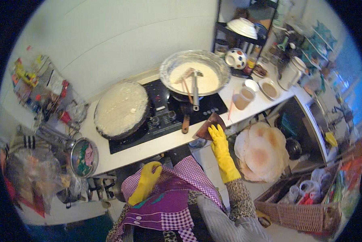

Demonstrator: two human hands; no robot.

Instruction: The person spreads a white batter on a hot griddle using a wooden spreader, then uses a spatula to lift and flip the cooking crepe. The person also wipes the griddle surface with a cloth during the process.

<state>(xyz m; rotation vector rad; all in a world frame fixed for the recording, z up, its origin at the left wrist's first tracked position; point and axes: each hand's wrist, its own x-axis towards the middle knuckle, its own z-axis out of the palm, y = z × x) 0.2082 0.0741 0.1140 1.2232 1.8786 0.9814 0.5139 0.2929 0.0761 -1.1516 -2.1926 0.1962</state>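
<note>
My right hand (pixel 218 136), in a yellow rubber glove, grips a dark brown flat scraper or cloth-like piece (pixel 210 124) at the counter's front edge. In another yellow glove, my left hand (pixel 150 174) is held before the checked apron, its fingers curled, with nothing visible in it. A round griddle (pixel 122 110) covered with pale batter stands on the left of the black cooktop (pixel 161 124). On its right side rests a large metal basin (pixel 196 56) of batter, with a ladle (pixel 195 93) and a wooden spreader (pixel 185 79) in it. A wooden handle (pixel 185 124) lies near the cooktop's front.
Thin round pancakes (pixel 261 154) are stacked low at the right, above a wicker basket (pixel 302 213). Cups (pixel 244 98) and a dish (pixel 269 88) stand on the right counter, by a black rack (pixel 240 36). A steel bowl (pixel 84 157) sits at the counter's left end.
</note>
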